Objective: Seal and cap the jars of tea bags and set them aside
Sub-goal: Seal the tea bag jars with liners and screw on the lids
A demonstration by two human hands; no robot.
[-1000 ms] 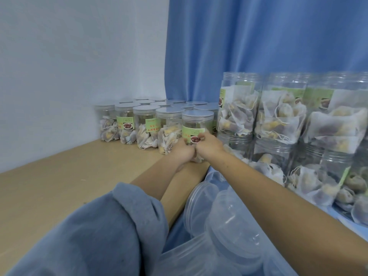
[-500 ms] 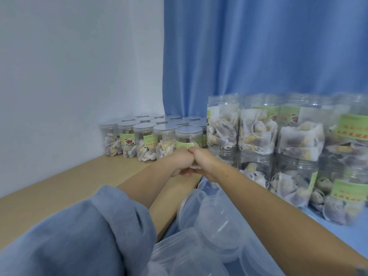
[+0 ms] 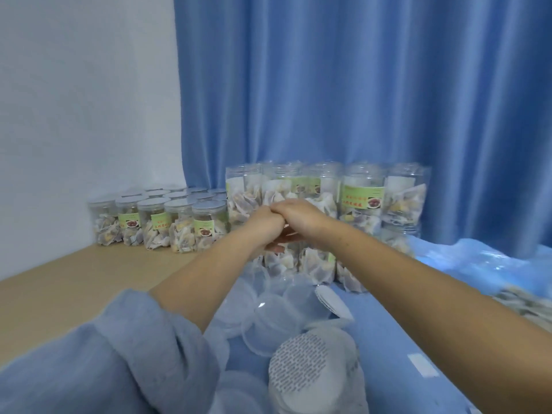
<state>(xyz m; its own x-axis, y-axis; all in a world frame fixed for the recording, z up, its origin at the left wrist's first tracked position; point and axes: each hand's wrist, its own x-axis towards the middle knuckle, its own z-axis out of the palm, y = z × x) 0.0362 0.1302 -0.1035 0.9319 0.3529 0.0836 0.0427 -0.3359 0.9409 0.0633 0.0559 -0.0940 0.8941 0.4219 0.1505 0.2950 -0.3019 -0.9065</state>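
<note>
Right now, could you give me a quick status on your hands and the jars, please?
Left hand and right hand together, raised before the stacked jars; contents of grip unclear. Capped jars lined up by the wall. Loose lids below. Nothing blocking.

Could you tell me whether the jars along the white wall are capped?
Capped: each jar in the wall group shows a flat silvery lid on top, standing upright on the wooden table.

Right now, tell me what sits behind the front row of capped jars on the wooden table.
Behind the front row of capped jars more silver lids show, then the white wall. Their contents are hidden.
</note>
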